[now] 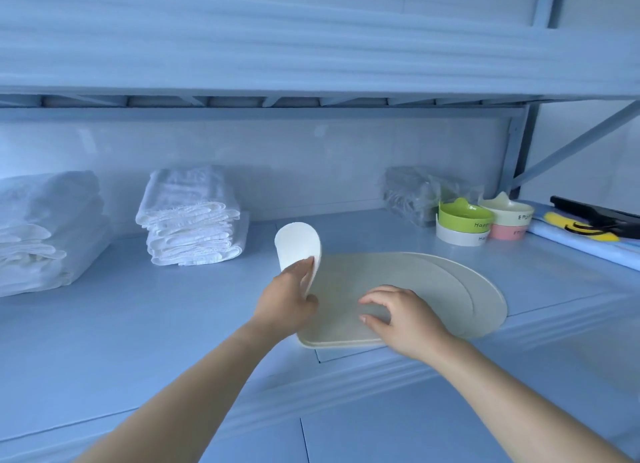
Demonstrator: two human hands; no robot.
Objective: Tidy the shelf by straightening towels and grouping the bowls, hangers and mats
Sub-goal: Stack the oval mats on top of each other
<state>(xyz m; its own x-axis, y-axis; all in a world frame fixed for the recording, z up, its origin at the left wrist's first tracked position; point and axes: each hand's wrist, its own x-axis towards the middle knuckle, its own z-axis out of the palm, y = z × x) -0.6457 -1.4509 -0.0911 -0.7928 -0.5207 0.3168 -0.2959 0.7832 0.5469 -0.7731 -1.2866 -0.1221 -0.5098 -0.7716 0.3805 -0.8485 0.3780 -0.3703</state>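
Observation:
Cream oval mats lie stacked on the blue shelf, slightly fanned at the right. My left hand grips the left corner of the top mat and bends it upward. Over the stack's near part, my right hand has its curled fingers resting on the mats. Two piles of folded white towels sit to the left: one in the middle and one at the left edge. Stacked bowls, green on white and cream on pink, stand at the back right.
A clear plastic bag sits behind the bowls against the back wall. Black hangers and a yellow item lie on a blue sheet at the far right. An upper shelf overhangs the whole space.

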